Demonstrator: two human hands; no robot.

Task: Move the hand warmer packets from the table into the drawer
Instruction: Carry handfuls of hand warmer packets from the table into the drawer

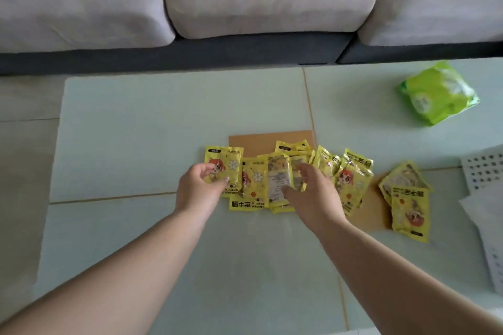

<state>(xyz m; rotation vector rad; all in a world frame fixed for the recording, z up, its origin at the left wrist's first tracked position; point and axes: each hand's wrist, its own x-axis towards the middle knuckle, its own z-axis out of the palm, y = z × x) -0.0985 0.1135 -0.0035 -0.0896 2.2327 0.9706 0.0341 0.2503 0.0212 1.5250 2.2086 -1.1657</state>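
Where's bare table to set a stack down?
Free: the far-left table between sofa and yellow packets; also the near strip between the forearms. Crowded: the centre, under both hands, and right toward the white basket.

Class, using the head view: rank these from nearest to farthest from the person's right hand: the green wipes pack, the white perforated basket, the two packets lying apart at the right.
1. Two separate packets, just right of the right hand.
2. White perforated basket, at the table's right edge.
3. Green wipes pack, far right, toward the sofa.
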